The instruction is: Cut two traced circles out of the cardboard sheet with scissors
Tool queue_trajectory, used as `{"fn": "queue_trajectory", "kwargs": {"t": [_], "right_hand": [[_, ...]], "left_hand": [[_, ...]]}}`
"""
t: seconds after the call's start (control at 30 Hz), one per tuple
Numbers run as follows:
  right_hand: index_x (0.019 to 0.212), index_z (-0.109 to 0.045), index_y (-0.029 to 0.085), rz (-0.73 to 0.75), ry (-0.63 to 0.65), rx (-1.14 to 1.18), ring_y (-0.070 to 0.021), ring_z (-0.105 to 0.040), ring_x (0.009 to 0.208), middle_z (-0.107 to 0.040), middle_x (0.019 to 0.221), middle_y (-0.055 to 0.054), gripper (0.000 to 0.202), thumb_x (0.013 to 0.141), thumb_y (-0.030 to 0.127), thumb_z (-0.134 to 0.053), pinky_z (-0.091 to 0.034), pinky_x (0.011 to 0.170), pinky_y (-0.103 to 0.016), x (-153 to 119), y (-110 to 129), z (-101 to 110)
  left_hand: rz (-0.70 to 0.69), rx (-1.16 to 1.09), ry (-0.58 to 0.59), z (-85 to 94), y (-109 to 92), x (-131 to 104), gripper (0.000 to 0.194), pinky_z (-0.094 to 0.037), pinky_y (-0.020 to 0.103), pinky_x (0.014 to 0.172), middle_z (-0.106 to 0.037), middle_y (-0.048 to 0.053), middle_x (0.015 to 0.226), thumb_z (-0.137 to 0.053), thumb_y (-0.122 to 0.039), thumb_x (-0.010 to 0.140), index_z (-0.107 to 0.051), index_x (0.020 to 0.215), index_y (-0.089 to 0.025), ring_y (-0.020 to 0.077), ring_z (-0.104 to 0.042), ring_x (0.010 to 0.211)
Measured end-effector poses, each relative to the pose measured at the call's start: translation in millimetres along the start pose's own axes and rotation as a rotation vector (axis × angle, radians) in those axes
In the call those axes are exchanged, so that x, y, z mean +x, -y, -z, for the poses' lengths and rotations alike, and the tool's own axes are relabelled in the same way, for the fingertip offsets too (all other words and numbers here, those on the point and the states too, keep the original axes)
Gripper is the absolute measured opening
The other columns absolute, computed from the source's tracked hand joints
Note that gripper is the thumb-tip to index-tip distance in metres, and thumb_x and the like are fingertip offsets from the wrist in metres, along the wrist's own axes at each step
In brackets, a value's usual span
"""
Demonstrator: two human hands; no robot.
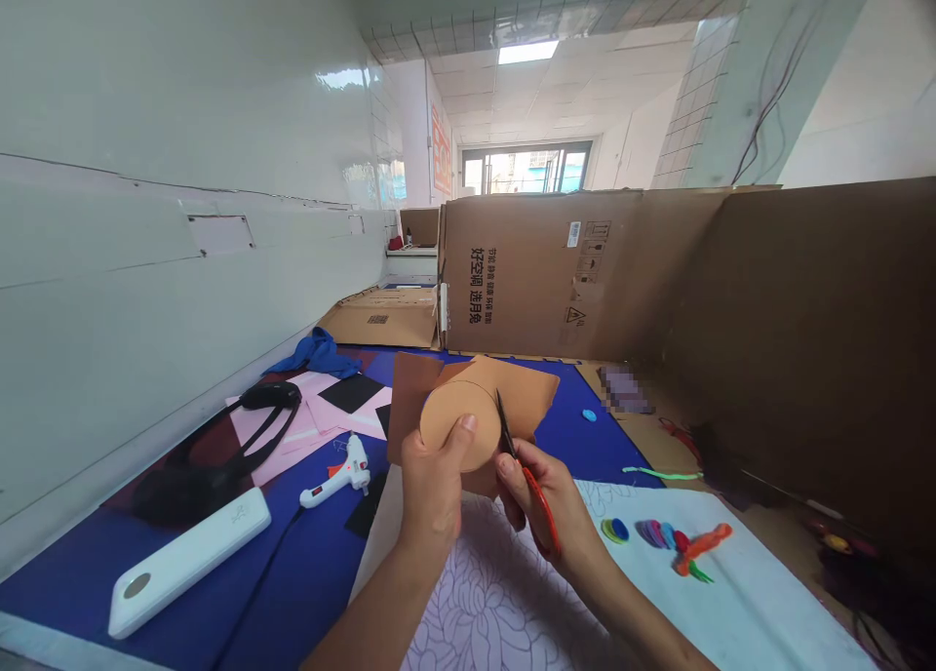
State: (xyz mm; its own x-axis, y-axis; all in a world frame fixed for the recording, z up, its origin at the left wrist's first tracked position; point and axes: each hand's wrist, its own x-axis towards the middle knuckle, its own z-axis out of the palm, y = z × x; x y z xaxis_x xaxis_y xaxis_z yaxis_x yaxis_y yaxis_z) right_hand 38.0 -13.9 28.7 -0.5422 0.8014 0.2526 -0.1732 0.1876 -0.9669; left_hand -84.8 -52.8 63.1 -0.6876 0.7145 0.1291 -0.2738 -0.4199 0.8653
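My left hand (439, 471) pinches a tan cardboard disc (446, 413), its thumb flat on the face. Behind the disc, and held with it, is an irregular piece of brown card (525, 393) with torn or cut edges. My right hand (541, 495) is closed round the orange handles of a pair of scissors (539, 510). Their dark blades point up and lie at the disc's right edge, by the brown card. Whether the blades are parted is hard to tell. Beneath both hands lies a white sheet with flower line drawings (483, 593).
At the left are a white glue gun (355, 466) with its cable, a long white device (190, 562), black straps (270, 395), pink sheets (332, 413) and a blue cloth (314, 352). Coloured discs (662, 534) lie at the right. Large cardboard (541, 291) stands behind.
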Motion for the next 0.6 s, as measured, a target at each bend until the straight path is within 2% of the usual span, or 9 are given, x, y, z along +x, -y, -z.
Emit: {"fn": "queue_trajectory", "kwargs": {"t": [0.13,0.37,0.6], "right_hand": [[0.083,-0.057,0.022,-0.006,0.023,-0.037,-0.0104,-0.039,0.045,-0.047,0.056,0.007,0.051,0.097,0.070,-0.063,-0.027,0.041,-0.022,0,2,3],[0.082,-0.057,0.022,-0.004,0.014,-0.084,-0.0108,-0.036,0.045,-0.045,0.053,0.007,0.056,0.093,0.077,-0.061,-0.031,0.043,-0.023,-1,14,2],[0.079,-0.054,0.023,-0.027,0.011,-0.081,-0.0101,-0.033,0.044,-0.043,0.052,0.008,0.058,0.090,0.079,-0.062,-0.027,0.042,-0.023,-1,16,-1]], "left_hand": [[-0.060,0.091,0.035,5.2,-3,5,0.034,-0.061,0.032,0.077,-0.085,0.011,0.095,-0.090,-0.037,0.073,-0.084,0.096,-0.013,0.0237,-0.078,0.083],[-0.054,0.139,0.073,11.0,-2,11,0.038,-0.059,0.031,0.069,-0.084,0.012,0.091,-0.089,-0.041,0.074,-0.084,0.097,-0.011,0.0247,-0.077,0.079],[-0.045,0.112,0.046,8.9,-4,12,0.041,-0.060,0.032,0.071,-0.084,0.012,0.091,-0.092,-0.039,0.069,-0.083,0.098,-0.012,0.0260,-0.078,0.081]]}}
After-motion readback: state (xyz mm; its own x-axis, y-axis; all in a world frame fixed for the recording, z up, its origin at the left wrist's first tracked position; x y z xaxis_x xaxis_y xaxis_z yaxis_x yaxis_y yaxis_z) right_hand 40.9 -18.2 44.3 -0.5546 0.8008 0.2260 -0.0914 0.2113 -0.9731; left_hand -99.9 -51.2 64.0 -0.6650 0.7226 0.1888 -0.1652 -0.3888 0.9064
